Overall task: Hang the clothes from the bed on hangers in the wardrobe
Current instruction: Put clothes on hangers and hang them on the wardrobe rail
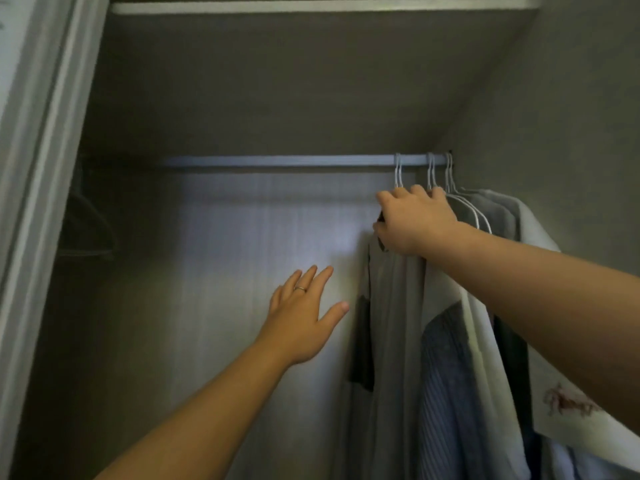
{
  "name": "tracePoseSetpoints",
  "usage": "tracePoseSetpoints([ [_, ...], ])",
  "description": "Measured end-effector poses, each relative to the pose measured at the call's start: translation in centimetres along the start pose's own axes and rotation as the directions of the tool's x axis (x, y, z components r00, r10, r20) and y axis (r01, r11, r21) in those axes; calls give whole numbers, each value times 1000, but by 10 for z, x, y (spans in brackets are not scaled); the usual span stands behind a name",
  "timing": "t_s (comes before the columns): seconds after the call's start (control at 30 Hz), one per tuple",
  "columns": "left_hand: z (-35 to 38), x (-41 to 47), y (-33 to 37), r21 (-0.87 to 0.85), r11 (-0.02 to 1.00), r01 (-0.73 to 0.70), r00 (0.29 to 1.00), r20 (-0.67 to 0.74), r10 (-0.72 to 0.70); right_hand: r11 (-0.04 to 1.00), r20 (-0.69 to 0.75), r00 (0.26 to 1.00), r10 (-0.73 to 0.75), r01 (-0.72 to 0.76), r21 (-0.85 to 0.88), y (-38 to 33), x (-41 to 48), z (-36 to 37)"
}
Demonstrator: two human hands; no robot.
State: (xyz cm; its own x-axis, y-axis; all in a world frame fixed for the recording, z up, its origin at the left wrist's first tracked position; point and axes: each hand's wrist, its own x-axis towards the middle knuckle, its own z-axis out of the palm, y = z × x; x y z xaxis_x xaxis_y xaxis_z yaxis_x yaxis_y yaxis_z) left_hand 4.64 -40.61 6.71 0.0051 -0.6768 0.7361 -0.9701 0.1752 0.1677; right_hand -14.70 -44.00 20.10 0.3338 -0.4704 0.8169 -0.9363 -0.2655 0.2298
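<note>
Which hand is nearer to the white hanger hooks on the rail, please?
Right. The right hand grips the grey garment just below the hooks; the left hand is open, lower and further left.

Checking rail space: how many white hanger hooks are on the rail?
3: the first hook above the right hand, the second just right, the third at the rail end; a fourth may overlap it.
</note>
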Motion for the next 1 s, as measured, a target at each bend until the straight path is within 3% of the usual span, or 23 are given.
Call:
tracePoseSetpoints([
  [0.13,22,43,0,-130,991,-12,1000,9,13,984,19,999,45,-41,-173,13,19,9],
  [0.37,50,105,10,-308,949,-67,995,49,86,951,-42,997,63,-73,-300,19,44,14],
  [0.63,82,134,23,-469,864,-181,974,36,223,952,-48,977,207,-213,-219,9,64,13],
  [0.8,89,141,24,-549,811,-202,962,43,269,946,-19,949,315,-316,-70,2,73,8],
  [1.0,88,142,23,-630,741,-232,948,24,317,941,-42,941,336,-334,43,-2,73,2],
])
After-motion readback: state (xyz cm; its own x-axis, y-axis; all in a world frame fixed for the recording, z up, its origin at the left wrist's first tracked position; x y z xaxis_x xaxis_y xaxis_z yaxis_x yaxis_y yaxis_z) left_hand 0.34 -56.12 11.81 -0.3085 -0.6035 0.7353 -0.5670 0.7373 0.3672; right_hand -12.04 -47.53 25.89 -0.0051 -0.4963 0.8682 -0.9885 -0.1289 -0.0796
